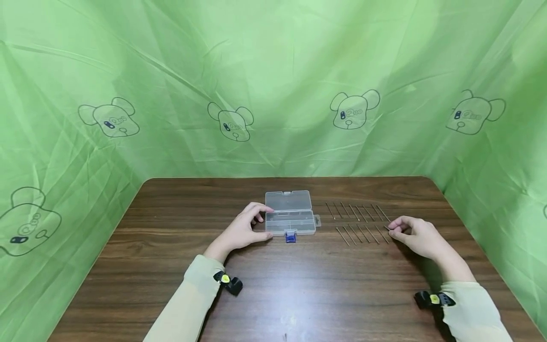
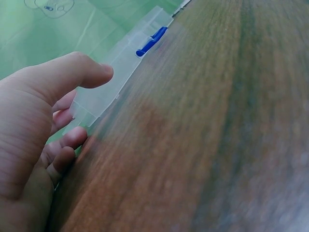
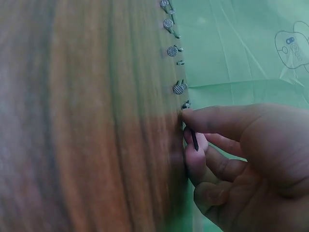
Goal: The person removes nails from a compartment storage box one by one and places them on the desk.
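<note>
A clear plastic compartment box (image 1: 273,228) lies on the table with its lid (image 1: 288,200) folded back and a blue latch (image 1: 290,237) at the front. My left hand (image 1: 243,228) holds the box at its left end, thumb by the front corner and index finger near the hinge. To the right of the box, my right hand (image 1: 419,235) pinches a nail between thumb and fingers; its dark pointed end (image 3: 195,140) shows in the right wrist view. That hand is at the right end of two rows of nails (image 1: 343,236).
The far row of nails (image 1: 331,211) lies slanted on the brown wooden table (image 1: 265,285). Their textured flat heads (image 3: 178,88) show in the right wrist view. Green cloth (image 1: 278,156) with printed bear faces hangs behind and at both sides.
</note>
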The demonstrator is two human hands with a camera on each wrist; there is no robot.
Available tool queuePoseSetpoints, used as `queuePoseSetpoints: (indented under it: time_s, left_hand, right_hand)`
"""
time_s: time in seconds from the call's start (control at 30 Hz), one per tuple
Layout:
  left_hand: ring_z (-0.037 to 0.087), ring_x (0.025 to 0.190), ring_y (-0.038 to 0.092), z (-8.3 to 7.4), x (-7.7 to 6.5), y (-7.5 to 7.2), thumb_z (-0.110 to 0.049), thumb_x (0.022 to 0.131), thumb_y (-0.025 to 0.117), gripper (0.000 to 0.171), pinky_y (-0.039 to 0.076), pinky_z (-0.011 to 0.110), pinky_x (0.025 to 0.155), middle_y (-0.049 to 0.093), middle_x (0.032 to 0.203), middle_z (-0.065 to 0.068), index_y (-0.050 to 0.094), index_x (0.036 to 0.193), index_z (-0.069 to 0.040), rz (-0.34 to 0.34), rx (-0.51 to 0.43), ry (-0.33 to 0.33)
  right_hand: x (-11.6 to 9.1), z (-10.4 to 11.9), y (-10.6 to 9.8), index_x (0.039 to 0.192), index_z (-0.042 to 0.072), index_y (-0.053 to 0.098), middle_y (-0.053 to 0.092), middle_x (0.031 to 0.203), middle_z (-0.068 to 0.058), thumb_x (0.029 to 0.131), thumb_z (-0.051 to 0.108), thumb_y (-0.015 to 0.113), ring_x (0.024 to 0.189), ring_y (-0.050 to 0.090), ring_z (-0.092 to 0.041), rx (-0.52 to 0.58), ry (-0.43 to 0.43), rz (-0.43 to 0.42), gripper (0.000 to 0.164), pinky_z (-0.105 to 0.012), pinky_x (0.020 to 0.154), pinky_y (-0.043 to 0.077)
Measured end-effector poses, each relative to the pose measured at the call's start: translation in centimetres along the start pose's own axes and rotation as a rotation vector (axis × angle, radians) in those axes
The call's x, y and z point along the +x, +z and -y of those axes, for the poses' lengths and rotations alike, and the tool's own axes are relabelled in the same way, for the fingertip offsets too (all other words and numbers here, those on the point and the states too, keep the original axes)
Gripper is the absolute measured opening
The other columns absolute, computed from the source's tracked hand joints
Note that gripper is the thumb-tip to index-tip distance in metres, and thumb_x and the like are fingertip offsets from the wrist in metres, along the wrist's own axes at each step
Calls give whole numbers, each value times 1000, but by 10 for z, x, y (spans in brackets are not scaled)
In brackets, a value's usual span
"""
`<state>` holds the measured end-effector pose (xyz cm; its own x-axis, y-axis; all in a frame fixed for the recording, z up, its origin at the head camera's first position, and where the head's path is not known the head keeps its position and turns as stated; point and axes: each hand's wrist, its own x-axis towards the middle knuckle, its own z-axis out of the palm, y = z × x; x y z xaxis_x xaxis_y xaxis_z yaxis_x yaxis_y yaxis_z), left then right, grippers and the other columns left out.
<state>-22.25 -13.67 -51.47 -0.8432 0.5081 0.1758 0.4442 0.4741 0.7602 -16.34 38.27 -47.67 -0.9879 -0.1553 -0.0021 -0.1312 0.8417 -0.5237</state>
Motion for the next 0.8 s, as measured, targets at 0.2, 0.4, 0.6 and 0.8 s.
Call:
queuePoseSetpoints:
  time_s: [0.2, 0.4, 0.6, 0.8]
  left_hand:
    - [18, 106, 58, 2, 1, -1, -24, 87, 94, 66, 50, 37, 87, 57, 135, 4, 65, 146, -19, -5, 4, -7]
    - [18, 106, 58, 1, 1, -1, -24, 87, 94, 66, 50, 37, 87, 57, 135, 4, 65, 146, -19, -5, 5, -8]
    - [17, 106, 57, 1, 1, -2, -25, 87, 94, 65, 50, 38, 87, 57, 135, 4, 65, 145, -20, -6, 5, -11]
    - [17, 105, 59, 1, -1, -3, -25, 87, 94, 66, 51, 37, 87, 56, 139, 2, 65, 146, -19, -11, 3, 1]
  right_hand:
    - [3, -1, 3, 109, 10, 77, 72, 93, 3, 102, 24, 78, 76, 65, -4, 8, -3, -21, 15, -34, 76, 48]
    - [4, -4, 4, 110, 11, 78, 74, 93, 3, 102, 25, 79, 76, 65, -4, 20, -1, -36, 17, -32, 75, 49]
    - [6, -5, 4, 112, 11, 78, 75, 95, 2, 102, 27, 79, 78, 66, -4, 39, 15, -21, 19, -32, 77, 49]
    - [6, -1, -2, 116, 11, 77, 75, 98, 2, 103, 32, 78, 78, 65, -5, 33, 30, 8, 24, -32, 75, 48]
